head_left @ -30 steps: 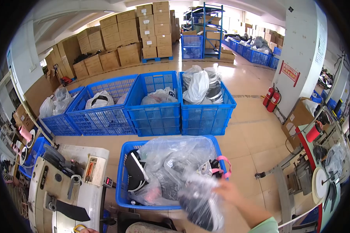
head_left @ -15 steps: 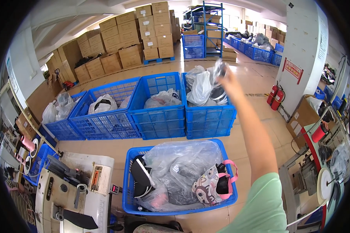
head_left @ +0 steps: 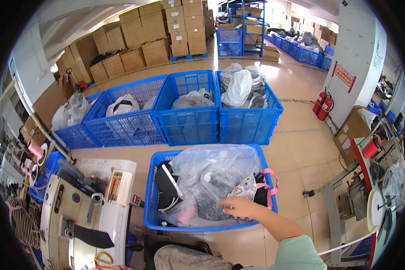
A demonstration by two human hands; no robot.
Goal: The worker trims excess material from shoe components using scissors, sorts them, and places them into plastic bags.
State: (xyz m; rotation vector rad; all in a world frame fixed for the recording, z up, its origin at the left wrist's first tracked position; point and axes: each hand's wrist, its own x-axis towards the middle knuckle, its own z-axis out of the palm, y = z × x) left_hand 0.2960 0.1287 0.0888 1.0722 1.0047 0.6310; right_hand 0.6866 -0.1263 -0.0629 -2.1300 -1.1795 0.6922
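My right hand (head_left: pixel 239 207) reaches over the near blue basket (head_left: pixel 211 228), fingers stretched toward the left, with nothing visible in them. Below and beside it is a cartoon-print fabric piece (head_left: pixel 244 189) with pink straps, partly hidden by the hand. Clear plastic bags (head_left: pixel 216 164) fill the basket's middle, dark contents showing through. A black-and-white piece (head_left: pixel 167 186) leans at its left side. Only a sliver of my left hand (head_left: pixel 120 267) shows at the lower edge, next to yellow-handled scissors (head_left: pixel 103 258); its fingers are mostly cut off.
Several blue crates (head_left: pixel 249 123) with bagged goods stand in a row beyond the basket. To the left is a sewing machine (head_left: pixel 83 202); at right, a machine stand (head_left: pixel 337 207) with a thread cone (head_left: pixel 371 148). Cartons (head_left: pixel 155 27) and fire extinguishers (head_left: pixel 321 105) stand farther off.
My right hand has swung back from the far right crate to the near basket, and the blurred bagged item has left it. The scissors and part of my left hand have come into view.
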